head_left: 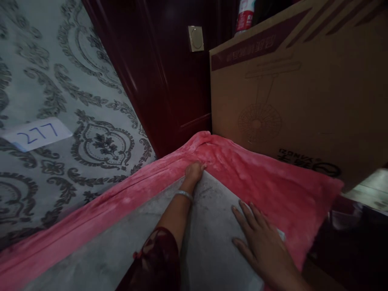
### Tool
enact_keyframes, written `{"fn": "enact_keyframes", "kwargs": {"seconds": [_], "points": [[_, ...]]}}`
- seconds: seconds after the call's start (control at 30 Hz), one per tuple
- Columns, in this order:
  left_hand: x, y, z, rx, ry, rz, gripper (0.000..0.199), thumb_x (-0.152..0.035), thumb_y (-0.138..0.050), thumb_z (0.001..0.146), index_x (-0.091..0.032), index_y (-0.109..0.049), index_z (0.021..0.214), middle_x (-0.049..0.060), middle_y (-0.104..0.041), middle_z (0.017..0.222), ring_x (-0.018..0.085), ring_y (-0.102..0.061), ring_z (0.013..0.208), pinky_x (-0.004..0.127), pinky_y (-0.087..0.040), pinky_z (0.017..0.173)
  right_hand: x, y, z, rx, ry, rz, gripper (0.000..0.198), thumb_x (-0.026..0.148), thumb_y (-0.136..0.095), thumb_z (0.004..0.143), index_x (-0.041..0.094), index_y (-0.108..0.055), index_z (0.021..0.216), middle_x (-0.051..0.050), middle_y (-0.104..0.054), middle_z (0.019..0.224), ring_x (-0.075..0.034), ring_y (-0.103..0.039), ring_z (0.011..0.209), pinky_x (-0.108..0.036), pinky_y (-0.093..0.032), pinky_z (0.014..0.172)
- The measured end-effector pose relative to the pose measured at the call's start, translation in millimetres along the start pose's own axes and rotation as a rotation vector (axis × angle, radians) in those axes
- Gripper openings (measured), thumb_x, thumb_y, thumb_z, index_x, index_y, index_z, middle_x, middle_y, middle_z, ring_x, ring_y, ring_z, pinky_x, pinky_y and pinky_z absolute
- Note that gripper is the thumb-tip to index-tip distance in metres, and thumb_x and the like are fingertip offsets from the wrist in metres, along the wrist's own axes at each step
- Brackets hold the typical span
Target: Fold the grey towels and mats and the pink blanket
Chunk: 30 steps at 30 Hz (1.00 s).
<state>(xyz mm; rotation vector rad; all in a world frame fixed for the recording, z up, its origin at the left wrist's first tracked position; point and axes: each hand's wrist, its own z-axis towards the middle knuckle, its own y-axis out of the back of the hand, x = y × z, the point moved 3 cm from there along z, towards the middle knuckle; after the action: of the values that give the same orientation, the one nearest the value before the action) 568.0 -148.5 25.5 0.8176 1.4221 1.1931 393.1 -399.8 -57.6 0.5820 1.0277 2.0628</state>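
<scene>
A grey plush blanket [212, 218] lies over a pink plush blanket [254, 173], its pointed corner toward the far end. My left hand [194, 171], with a silver bangle on the wrist, is closed at that grey corner; the fingertips are partly hidden and seem to pinch its edge. Flat on the right part of the grey blanket rests my right hand [260, 238], fingers spread and holding nothing. Pink fabric shows beyond both grey edges, with wrinkles near the far corner.
Patterned wallpaper [103, 137] borders the left side, with a paper label [39, 133] marked 277. A dark red wooden panel [169, 76] stands behind the corner. To the right, a large cardboard box [303, 89] with a fan drawing has a red-and-white container [245, 18] behind its top edge.
</scene>
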Motion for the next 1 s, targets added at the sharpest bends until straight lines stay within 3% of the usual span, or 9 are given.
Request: {"fn": "enact_keyframes", "kwargs": {"seconds": [0.1,0.2,0.33,0.47,0.6,0.67,0.73,0.87,1.0], "points": [[8.5,21.8,-8.5,0.056,-0.022,-0.049,0.04,-0.041,-0.04,0.104,-0.014,-0.065,0.119,0.013,-0.073,0.119,0.021,-0.068,0.104,0.029,-0.051,0.087,0.1,1.4,3.1,0.073,-0.023,0.001,0.066,0.058,-0.043,0.097,0.023,-0.046,0.153,-0.011,-0.04,0.159,-0.038,-0.036,0.144,-0.056,-0.041,0.109],[28.9,38.6,-28.0,0.077,-0.007,-0.049,0.037,-0.033,-0.049,0.101,-0.014,-0.059,0.131,0.013,-0.068,0.131,0.019,-0.065,0.113,0.026,-0.049,0.093,0.1,4.2,6.3,0.16,-0.05,0.015,0.067,0.058,-0.042,0.097,0.019,-0.049,0.151,-0.014,-0.041,0.158,-0.04,-0.036,0.144,-0.056,-0.036,0.112],[56.3,44.1,-58.7,0.111,0.049,-0.023,0.032,-0.025,-0.05,0.098,-0.011,-0.065,0.124,0.016,-0.068,0.129,0.023,-0.064,0.115,0.029,-0.047,0.096,-5.7,9.9,10.1,0.299,-0.082,0.048,0.069,0.059,-0.038,0.098,0.016,-0.046,0.152,-0.017,-0.037,0.159,-0.041,-0.032,0.146,-0.057,-0.029,0.116],[62.7,41.6,-70.4,0.08,0.075,-0.026,0.035,-0.023,-0.043,0.1,-0.01,-0.065,0.125,0.016,-0.066,0.133,0.023,-0.06,0.121,0.031,-0.044,0.102,-5.9,21.9,38.3,0.403,-0.097,0.116,0.07,0.057,-0.033,0.1,0.012,-0.044,0.153,-0.02,-0.035,0.16,-0.041,-0.027,0.148,-0.06,-0.025,0.117],[53.2,37.5,-69.4,-0.106,-0.121,-0.028,0.043,-0.02,-0.035,0.1,-0.018,-0.06,0.136,0.009,-0.061,0.142,0.021,-0.052,0.133,0.035,-0.037,0.113,27.3,25.5,102.1,0.399,-0.013,0.186,0.066,0.047,-0.029,0.102,0.011,-0.035,0.157,-0.018,-0.029,0.163,-0.036,-0.021,0.152,-0.058,-0.02,0.12],[50.4,28.0,-72.4,-0.074,-0.281,0.002,0.044,-0.023,-0.036,0.101,-0.021,-0.059,0.139,0.007,-0.058,0.146,0.02,-0.048,0.138,0.036,-0.034,0.118,50.0,16.1,130.8,0.429,-0.017,0.185,0.066,0.042,-0.03,0.1,0.009,-0.033,0.158,-0.018,-0.026,0.164,-0.034,-0.019,0.152,-0.057,-0.019,0.121],[53.7,14.9,-77.2,0.034,-0.343,0.049,0.049,-0.03,-0.037,0.102,-0.021,-0.05,0.148,0.006,-0.048,0.156,0.021,-0.039,0.146,0.039,-0.028,0.122,68.4,0.5,146.6,0.492,-0.037,0.156,0.067,0.041,-0.032,0.099,0.008,-0.032,0.158,-0.019,-0.024,0.165,-0.034,-0.018,0.153,-0.057,-0.018,0.121],[65.8,-1.5,-82.3,0.11,-0.307,0.112,0.058,-0.041,-0.03,0.104,-0.022,-0.031,0.159,0.007,-0.029,0.166,0.024,-0.023,0.154,0.048,-0.019,0.125,76.9,-24.9,135.4,0.552,-0.034,0.104,0.069,0.05,-0.031,0.1,0.015,-0.028,0.16,-0.015,-0.018,0.167,-0.036,-0.013,0.154,-0.064,-0.015,0.119],[68.5,-3.7,-78.6,0.126,-0.312,0.105,0.06,-0.044,-0.028,0.103,-0.025,-0.028,0.16,0.005,-0.026,0.167,0.024,-0.02,0.155,0.049,-0.019,0.125,53.9,-18.8,91.8,0.55,-0.021,0.074,0.075,0.064,-0.033,0.098,0.026,-0.025,0.162,-0.011,-0.012,0.169,-0.04,-0.008,0.154,-0.067,-0.014,0.118]]}}
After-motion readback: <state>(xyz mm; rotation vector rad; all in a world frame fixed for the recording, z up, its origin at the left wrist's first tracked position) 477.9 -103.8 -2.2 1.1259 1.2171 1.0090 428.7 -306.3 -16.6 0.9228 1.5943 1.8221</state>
